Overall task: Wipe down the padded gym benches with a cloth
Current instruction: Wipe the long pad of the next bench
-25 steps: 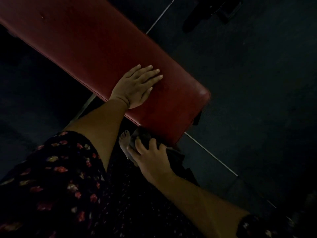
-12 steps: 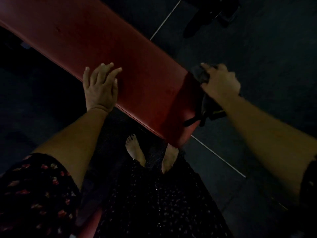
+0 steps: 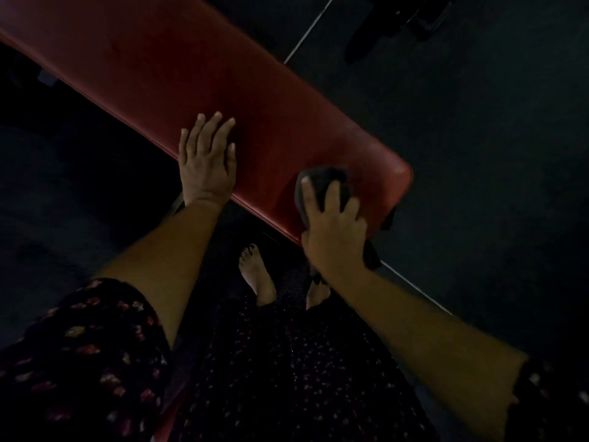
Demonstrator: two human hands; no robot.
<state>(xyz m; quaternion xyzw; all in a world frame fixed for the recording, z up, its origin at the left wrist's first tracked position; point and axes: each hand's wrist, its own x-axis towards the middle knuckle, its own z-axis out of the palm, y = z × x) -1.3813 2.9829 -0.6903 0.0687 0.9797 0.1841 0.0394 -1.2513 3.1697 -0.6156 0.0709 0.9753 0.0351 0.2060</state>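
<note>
Cloth [image 3: 322, 181] gripped by right hand [image 3: 334, 229] on red bench [image 3: 223, 74]; left hand [image 3: 207, 169] flat on it, fingers straight.

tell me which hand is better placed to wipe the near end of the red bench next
Right. The right hand grips the dark cloth and presses it on the red bench pad close to its end. The left hand lies flat on the pad's near edge and holds nothing.
</note>
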